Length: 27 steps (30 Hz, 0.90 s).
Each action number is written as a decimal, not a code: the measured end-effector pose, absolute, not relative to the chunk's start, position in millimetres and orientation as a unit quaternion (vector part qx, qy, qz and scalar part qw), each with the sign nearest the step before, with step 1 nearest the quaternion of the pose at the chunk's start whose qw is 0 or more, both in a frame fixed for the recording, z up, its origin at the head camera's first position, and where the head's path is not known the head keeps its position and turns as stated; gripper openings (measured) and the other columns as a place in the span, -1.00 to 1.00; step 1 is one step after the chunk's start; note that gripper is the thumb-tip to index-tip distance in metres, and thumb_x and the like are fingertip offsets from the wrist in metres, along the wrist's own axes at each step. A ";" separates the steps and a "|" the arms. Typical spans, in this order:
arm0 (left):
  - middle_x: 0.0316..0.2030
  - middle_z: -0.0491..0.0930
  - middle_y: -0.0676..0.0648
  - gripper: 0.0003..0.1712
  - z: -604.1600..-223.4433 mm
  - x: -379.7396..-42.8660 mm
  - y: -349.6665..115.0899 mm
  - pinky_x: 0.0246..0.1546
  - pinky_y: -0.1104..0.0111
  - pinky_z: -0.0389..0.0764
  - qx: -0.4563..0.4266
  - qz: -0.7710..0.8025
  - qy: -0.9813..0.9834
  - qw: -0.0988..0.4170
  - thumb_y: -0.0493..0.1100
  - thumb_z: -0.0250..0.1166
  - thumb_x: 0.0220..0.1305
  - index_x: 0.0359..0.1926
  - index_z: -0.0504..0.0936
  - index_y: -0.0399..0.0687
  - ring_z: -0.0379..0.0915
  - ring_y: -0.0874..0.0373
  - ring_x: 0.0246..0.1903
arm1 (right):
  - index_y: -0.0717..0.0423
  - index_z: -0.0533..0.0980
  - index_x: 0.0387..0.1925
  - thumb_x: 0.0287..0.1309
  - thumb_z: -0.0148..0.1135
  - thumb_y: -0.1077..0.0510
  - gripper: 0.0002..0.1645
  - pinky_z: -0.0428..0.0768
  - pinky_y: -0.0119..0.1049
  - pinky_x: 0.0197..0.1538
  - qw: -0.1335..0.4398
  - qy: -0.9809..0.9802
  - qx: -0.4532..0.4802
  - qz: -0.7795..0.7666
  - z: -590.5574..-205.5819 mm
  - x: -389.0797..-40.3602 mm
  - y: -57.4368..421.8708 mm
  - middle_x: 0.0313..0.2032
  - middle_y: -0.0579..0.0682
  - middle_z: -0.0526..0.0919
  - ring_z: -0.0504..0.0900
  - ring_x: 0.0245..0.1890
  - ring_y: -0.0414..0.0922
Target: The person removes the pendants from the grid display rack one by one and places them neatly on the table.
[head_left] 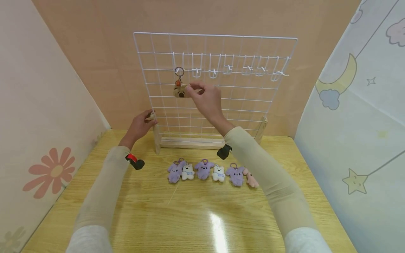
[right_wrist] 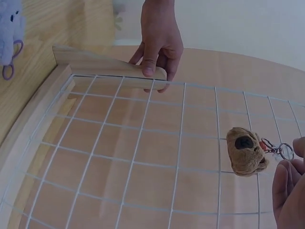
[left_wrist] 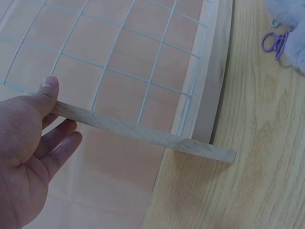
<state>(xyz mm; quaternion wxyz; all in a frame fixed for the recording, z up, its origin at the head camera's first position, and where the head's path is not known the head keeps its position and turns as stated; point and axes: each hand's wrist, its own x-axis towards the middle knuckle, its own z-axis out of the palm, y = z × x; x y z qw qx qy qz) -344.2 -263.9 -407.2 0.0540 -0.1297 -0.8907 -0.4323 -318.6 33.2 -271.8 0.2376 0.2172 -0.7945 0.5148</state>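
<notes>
My left hand [head_left: 139,125] grips the top of the wooden side post [left_wrist: 143,132] of a white wire grid rack [head_left: 202,107], thumb on one side and fingers on the other. A brown plush keychain [right_wrist: 245,151] with a dark nose hangs by its metal ring [head_left: 179,71] from the leftmost hook. My right hand [head_left: 207,98] is beside this keychain, fingers bent and a gap between thumb and forefinger. In the right wrist view its fingertips [right_wrist: 283,176] appear near the ring, and nothing shows between them.
Several white hooks [head_left: 213,72] line the upper grid. On the wooden table [head_left: 177,218], purple bunny plush keychains [head_left: 203,170] and white bear plush keychains [head_left: 188,172] lie in a row. A pink plush [head_left: 251,179] is partly hidden by my right sleeve. Patterned panels flank both sides.
</notes>
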 end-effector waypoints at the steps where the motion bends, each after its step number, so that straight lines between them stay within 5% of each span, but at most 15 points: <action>1: 0.42 0.31 -0.39 -0.26 -407.2 -344.1 -263.9 0.24 -0.17 0.49 -0.128 -0.433 -0.891 0.053 -0.01 0.16 0.56 0.56 0.16 -0.24 0.39 -0.34 0.32 | 0.16 0.74 -0.03 0.32 0.40 0.02 -0.67 0.60 -0.42 -0.40 0.240 -0.796 0.215 0.512 -269.6 -320.4 32.1 -0.15 0.00 0.81 0.71 -0.37 -0.18; 7: 0.44 0.29 -0.37 -0.24 -406.0 -342.6 -263.6 0.26 -0.15 0.48 -0.123 -0.439 -0.889 0.046 0.00 0.16 0.56 0.57 0.13 -0.24 0.38 -0.32 0.34 | 0.13 0.75 -0.04 0.31 0.39 0.01 -0.68 0.66 -0.45 -0.27 0.260 -0.801 0.206 0.499 -257.9 -330.7 24.0 -0.16 0.00 0.82 0.76 -0.32 -0.19; 27: 0.44 0.28 -0.39 -0.27 -404.2 -342.5 -264.2 0.25 -0.17 0.49 -0.127 -0.433 -0.891 0.046 -0.10 0.17 0.57 0.57 0.14 -0.24 0.38 -0.33 0.33 | 0.07 0.79 -0.11 0.31 0.41 -0.05 -0.69 0.61 -0.46 -0.29 0.262 -0.786 0.141 0.542 -256.4 -352.1 0.9 -0.25 -0.03 0.83 0.74 -0.33 -0.26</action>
